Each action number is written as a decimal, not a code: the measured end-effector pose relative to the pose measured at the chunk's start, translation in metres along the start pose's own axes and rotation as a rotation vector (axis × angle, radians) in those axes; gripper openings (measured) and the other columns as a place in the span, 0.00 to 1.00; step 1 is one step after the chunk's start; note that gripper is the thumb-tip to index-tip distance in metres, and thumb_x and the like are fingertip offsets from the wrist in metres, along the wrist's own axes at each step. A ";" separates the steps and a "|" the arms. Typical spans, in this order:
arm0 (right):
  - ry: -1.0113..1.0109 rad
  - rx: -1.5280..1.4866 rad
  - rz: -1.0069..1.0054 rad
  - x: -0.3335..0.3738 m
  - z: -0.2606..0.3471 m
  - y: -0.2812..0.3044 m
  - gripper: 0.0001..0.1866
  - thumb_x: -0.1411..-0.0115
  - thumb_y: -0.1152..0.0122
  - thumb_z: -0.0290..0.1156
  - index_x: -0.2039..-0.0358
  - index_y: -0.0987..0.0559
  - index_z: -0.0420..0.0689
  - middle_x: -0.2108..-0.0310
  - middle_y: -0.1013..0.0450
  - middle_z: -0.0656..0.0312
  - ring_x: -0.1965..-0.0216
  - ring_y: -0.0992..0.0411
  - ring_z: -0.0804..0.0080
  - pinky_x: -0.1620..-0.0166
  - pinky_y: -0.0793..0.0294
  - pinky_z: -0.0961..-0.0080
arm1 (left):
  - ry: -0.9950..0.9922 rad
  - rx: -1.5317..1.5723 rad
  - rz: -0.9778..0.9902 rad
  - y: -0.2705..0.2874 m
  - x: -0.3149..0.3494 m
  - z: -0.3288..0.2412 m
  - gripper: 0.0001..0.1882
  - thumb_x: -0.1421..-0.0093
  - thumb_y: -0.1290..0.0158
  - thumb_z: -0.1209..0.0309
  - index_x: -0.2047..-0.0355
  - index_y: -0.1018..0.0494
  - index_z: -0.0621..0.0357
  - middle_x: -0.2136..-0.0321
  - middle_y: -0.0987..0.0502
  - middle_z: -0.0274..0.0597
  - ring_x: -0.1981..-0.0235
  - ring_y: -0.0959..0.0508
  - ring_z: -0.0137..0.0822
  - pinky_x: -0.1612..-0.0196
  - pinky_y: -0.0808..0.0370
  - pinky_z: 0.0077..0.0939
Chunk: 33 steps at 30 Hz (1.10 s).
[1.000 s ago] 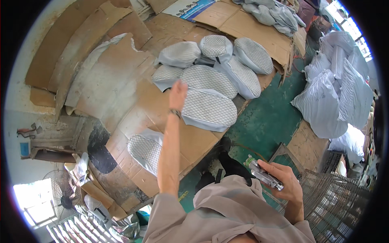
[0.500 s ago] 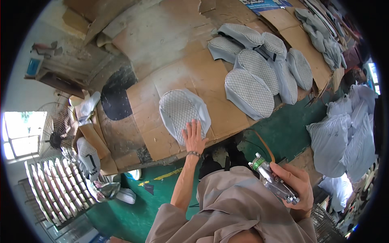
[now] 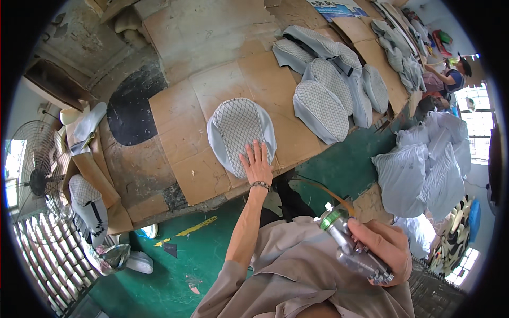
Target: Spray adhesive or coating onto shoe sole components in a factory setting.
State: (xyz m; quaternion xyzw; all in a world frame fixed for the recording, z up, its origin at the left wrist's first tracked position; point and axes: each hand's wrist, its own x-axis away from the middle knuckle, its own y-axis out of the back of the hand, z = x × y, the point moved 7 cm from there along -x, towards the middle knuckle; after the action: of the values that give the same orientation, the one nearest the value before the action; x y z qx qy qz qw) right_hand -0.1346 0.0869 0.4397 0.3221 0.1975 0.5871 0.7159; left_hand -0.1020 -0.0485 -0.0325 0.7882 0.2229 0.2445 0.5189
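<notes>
My left hand point(image 3: 257, 168) lies flat with spread fingers on the lower right part of an oval cover point(image 3: 237, 130). This cover has a pale quilted diamond top and smooth grey sides, and rests on flattened cardboard point(image 3: 185, 132) near the table's front edge. In front of my body, my right hand point(image 3: 384, 246) is wrapped round a silver spray gun point(image 3: 344, 249) with a green ring. It is held apart from the cover, above my shirt. Where the trigger is and how far it is pressed is hidden by my fingers.
Several similar quilted covers point(image 3: 324, 111) lie piled to the right on the table. White plastic sacks point(image 3: 400, 175) stand on the right, beyond the green floor point(image 3: 175, 289). A standing fan point(image 3: 37, 180) and a slatted rack point(image 3: 45, 254) are at left. Another person point(image 3: 453, 78) is at far right.
The cover has turned a little under my left hand, its rounded end now pointing more straight away from me. My view has shifted, bringing another person into sight. The spray gun stays in my right hand.
</notes>
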 end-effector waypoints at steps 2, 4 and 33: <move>-0.034 0.043 -0.062 -0.006 0.014 -0.005 0.36 0.45 0.29 0.35 0.38 0.24 0.29 0.70 0.22 0.53 0.73 0.22 0.62 0.69 0.25 0.68 | 0.001 0.020 0.001 -0.001 0.003 0.004 0.57 0.47 0.30 0.59 0.22 0.48 0.51 0.21 0.52 0.47 0.21 0.54 0.58 0.24 0.59 0.70; -0.151 0.165 -0.217 0.002 0.020 -0.006 0.31 0.45 0.27 0.34 0.43 0.20 0.32 0.71 0.23 0.52 0.75 0.23 0.62 0.70 0.27 0.70 | -0.006 0.048 -0.001 -0.001 0.003 0.004 0.57 0.47 0.30 0.59 0.22 0.49 0.51 0.21 0.52 0.48 0.21 0.54 0.59 0.24 0.59 0.70; -0.170 0.098 -0.386 0.094 0.016 -0.012 0.27 0.48 0.29 0.23 0.45 0.19 0.31 0.73 0.22 0.52 0.77 0.23 0.63 0.72 0.26 0.74 | -0.280 0.462 -0.142 0.041 0.093 -0.015 0.43 0.43 0.34 0.71 0.28 0.39 0.61 0.28 0.39 0.60 0.27 0.40 0.62 0.26 0.41 0.55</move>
State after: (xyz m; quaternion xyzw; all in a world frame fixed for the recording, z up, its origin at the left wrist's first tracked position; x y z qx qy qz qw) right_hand -0.0931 0.1727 0.4516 0.3615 0.2226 0.3996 0.8124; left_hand -0.0344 0.0034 0.0249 0.8943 0.2533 0.0389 0.3669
